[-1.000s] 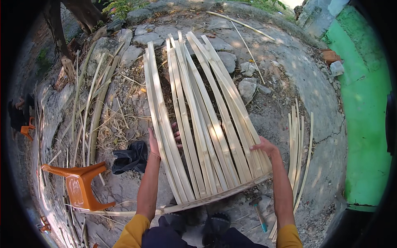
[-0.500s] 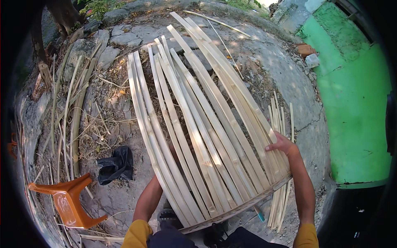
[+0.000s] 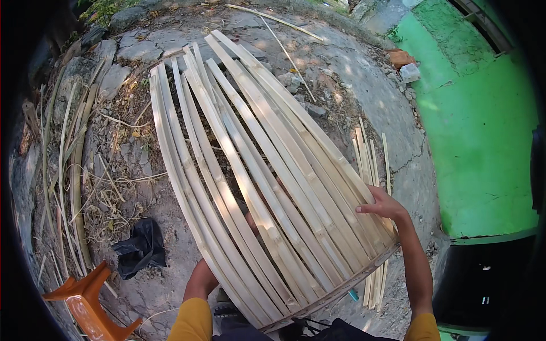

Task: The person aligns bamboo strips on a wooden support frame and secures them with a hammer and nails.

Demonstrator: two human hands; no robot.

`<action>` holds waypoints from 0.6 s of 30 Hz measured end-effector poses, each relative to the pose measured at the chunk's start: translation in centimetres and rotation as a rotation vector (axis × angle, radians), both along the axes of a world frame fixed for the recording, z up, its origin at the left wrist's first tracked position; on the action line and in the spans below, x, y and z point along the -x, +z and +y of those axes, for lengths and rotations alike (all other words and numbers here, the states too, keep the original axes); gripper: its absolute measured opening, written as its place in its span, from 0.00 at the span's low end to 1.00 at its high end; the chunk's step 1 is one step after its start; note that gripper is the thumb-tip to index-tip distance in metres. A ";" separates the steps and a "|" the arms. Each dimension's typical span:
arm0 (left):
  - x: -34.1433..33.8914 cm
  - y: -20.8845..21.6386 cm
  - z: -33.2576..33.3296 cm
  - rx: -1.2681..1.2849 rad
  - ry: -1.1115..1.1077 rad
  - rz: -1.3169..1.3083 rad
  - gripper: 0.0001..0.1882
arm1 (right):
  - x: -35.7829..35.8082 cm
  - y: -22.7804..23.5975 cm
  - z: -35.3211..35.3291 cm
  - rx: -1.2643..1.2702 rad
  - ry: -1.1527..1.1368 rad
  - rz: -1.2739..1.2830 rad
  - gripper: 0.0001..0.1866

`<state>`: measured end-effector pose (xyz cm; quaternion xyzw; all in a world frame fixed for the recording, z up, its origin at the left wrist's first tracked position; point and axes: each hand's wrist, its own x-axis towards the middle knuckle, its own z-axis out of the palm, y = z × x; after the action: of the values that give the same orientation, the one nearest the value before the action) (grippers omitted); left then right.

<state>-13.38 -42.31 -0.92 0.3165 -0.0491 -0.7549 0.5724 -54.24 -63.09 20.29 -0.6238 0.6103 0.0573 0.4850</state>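
Observation:
A fan of long, pale bamboo slats (image 3: pixel 273 199) stretches away from me, joined along a woven-looking band (image 3: pixel 335 290) at the near end. My right hand (image 3: pixel 382 203) is closed round the right outer edge of the slats, thumb on top and fingers underneath. From the left, my left forearm reaches beneath the slats. A little of my left hand (image 3: pixel 251 223) shows through a gap between them; its fingers are mostly hidden.
Loose bamboo strips (image 3: pixel 375 170) lie on the ground to the right, and longer poles (image 3: pixel 79 187) lie at the left. An orange plastic stool (image 3: pixel 91 307) and a black plastic bag (image 3: pixel 142 248) are near left. A green wall (image 3: pixel 478 136) stands right.
The right-hand slats have drawn closer together, narrowing their gaps. Their far ends have shifted left. The whole view has turned slightly, and my right hand keeps its hold on the edge.

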 end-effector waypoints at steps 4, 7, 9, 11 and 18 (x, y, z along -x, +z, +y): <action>-0.3 0.3 0.3 -0.023 -0.010 -0.037 0.36 | -1.4 0.9 3.7 0.149 0.006 -0.089 0.48; -0.5 0.4 0.6 -0.026 -0.012 -0.059 0.36 | -1.6 1.2 8.4 0.419 0.058 0.259 0.49; 0.6 -0.3 -0.1 -0.017 -0.011 -0.040 0.36 | -0.3 1.4 11.5 0.751 0.190 0.514 0.47; 0.7 -0.3 0.0 -0.016 -0.010 -0.050 0.36 | 2.7 0.9 11.0 0.552 -0.062 0.412 0.44; 0.9 -0.2 0.6 -0.013 -0.010 -0.066 0.35 | 0.7 -3.7 0.8 0.051 -0.287 0.138 0.34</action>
<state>-14.24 -41.69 -1.15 0.3446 -0.0647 -0.7471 0.5648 -54.99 -62.26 16.64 -0.5369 0.7261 0.0146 0.4293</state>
